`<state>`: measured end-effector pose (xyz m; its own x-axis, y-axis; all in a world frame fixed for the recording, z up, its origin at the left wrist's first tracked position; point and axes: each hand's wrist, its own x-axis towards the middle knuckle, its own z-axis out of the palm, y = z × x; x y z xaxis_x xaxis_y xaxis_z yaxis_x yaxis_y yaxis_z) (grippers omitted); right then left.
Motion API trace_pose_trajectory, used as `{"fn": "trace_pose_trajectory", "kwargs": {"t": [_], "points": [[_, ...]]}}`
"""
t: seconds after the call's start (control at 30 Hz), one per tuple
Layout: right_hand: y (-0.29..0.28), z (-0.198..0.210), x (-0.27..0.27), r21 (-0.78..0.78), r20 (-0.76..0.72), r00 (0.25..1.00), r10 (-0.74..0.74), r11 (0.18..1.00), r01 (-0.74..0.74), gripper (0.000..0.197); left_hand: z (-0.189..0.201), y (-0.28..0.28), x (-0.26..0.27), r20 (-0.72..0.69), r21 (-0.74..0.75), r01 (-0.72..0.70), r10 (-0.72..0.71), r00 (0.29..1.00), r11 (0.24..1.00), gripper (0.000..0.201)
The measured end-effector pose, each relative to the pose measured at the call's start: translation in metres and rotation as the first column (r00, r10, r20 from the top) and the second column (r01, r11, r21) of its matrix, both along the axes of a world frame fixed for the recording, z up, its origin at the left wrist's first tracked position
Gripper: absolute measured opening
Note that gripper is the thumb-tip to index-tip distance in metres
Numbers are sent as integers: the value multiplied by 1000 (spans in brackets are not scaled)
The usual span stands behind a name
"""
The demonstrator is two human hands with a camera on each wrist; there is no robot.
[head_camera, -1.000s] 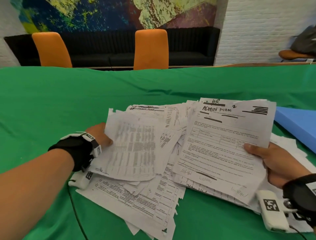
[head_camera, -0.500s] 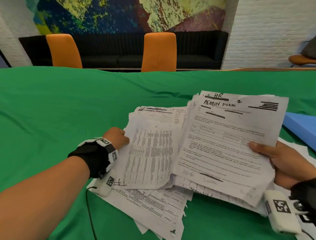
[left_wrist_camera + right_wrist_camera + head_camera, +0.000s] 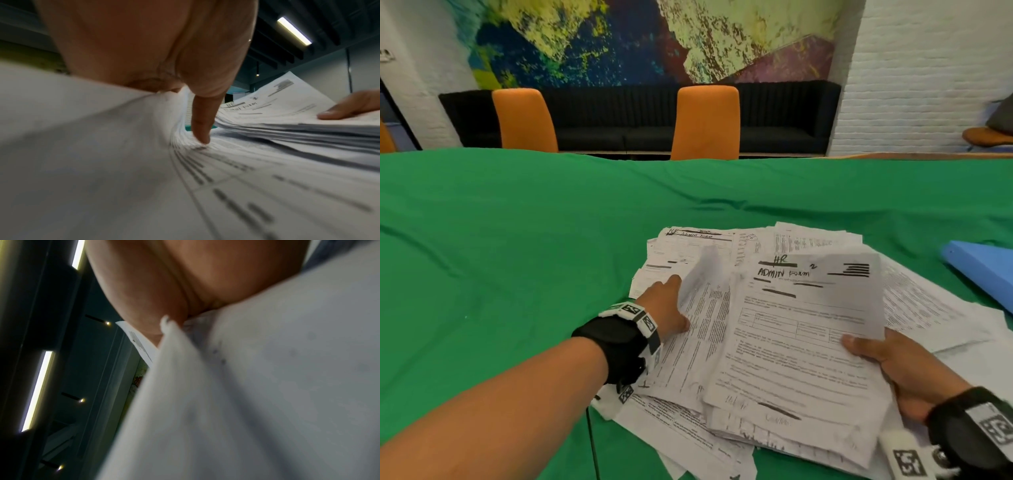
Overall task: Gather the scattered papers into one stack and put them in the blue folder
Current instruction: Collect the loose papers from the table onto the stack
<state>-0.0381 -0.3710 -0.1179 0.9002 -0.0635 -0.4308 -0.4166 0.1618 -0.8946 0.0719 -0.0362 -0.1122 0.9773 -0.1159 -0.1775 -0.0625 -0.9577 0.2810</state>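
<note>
A pile of white printed papers (image 3: pixel 688 246) lies spread on the green tablecloth (image 3: pixel 517 257). My right hand (image 3: pixel 893 359) grips a thick stack (image 3: pixel 801 342) topped by an "HR Admin Form" sheet, thumb on top and its near edge resting on the pile. My left hand (image 3: pixel 666 308) holds a few sheets (image 3: pixel 702 308) at their left edge, curling them up against that stack. In the left wrist view one finger (image 3: pixel 202 123) presses down on the sheets beside the stack (image 3: pixel 277 113). The blue folder (image 3: pixel 986 270) lies shut at the right edge. The right wrist view is blurred palm and paper (image 3: pixel 267 386).
More loose sheets (image 3: pixel 928 308) lie under and right of the stack, reaching toward the folder. Two orange chairs (image 3: pixel 705 123) (image 3: pixel 524 120) stand behind the table's far edge, before a black bench. Bare green cloth spreads left and beyond the papers.
My left hand has slid right with its sheets until they meet the stack in my right hand. The stack has lowered and tilted flatter. The head view has tipped upward.
</note>
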Motion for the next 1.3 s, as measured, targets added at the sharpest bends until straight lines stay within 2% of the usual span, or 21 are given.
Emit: {"fn": "trace_pose_trajectory", "kwargs": {"t": [0.1,0.2,0.3,0.4,0.47,0.57,0.63,0.7,0.87,0.93,1.07,1.2,1.3], "points": [[1,-3,2,-11,3,1000,-3,1000,3,31,0,-6,-8,21,-37,126,-125,992,991,43],[-1,-7,3,-24,10,1000,-14,1000,14,30,2,-11,-12,36,-35,203,-202,979,979,41],[-4,-10,4,-26,14,1000,-17,1000,17,30,2,-12,-12,60,0,163,-163,985,987,44],[-6,-12,4,-22,14,1000,-17,1000,18,31,0,-8,-5,75,152,43,-55,996,988,63],[-6,-12,4,-20,14,1000,-16,1000,17,31,0,-5,-1,17,142,-3,1,1000,990,71],[-6,-13,5,-25,12,1000,-15,1000,15,31,1,-5,4,-6,141,15,-14,1000,990,71],[-7,-14,6,-31,10,1000,-12,999,12,30,3,-8,3,21,180,43,-48,999,983,69],[-8,-13,6,-33,4,1000,-10,999,10,31,3,-13,-2,121,242,97,-130,984,965,62],[-9,-13,6,-26,-3,1000,-9,1000,9,31,-3,-22,-21,324,356,233,-354,878,905,54],[-9,-13,5,-28,0,1000,-3,1000,3,32,-1,-21,-25,330,408,245,-392,859,880,55],[-9,-12,4,-21,7,1000,-8,1000,8,33,6,-21,-33,239,503,235,-394,887,832,63],[-8,-12,2,-5,19,1000,-19,1000,19,33,7,-23,-42,258,554,264,-464,847,789,76],[-7,-11,0,0,28,999,-27,1000,27,31,8,-25,-46,231,580,276,-480,846,766,68]]}}
